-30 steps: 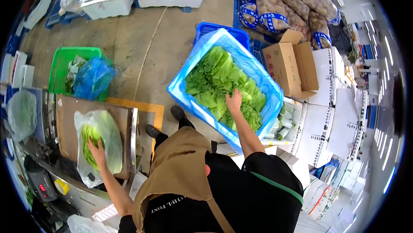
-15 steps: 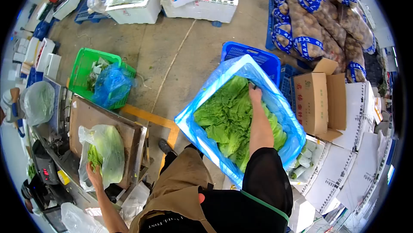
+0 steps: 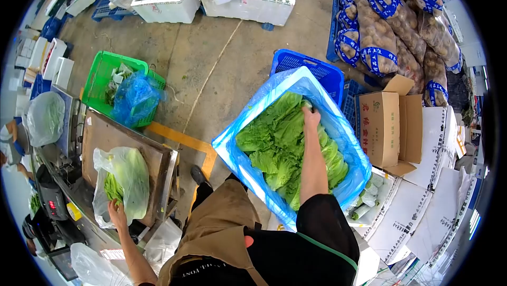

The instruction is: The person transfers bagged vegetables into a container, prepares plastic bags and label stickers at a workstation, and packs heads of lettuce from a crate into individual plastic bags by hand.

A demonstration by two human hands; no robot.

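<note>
A clear plastic bag (image 3: 136, 180) with leafy green lettuce (image 3: 112, 187) inside lies on the brown-topped table at left. My left hand (image 3: 118, 215) is at the bag's near, open end, its curled fingers on the plastic beside the leaves. On my right is a white box (image 3: 226, 155) lined with blue plastic film (image 3: 353, 172) and filled with green lettuce (image 3: 277, 138). My right hand (image 3: 311, 114) reaches into its far right part, fingers closed around the pale base of a lettuce head.
Behind the table stands a green crate (image 3: 97, 83) holding a blue bag (image 3: 138, 96). Beyond the lined box are a blue crate (image 3: 306, 67), an open cardboard box (image 3: 377, 127) and netted sacks (image 3: 377, 38). A scale with red digits (image 3: 52, 204) sits at far left.
My right hand has turned and closed on a lettuce base, with a pale end now showing at the fingers. The left hand stays at the bag. The whole view has shifted slightly.
</note>
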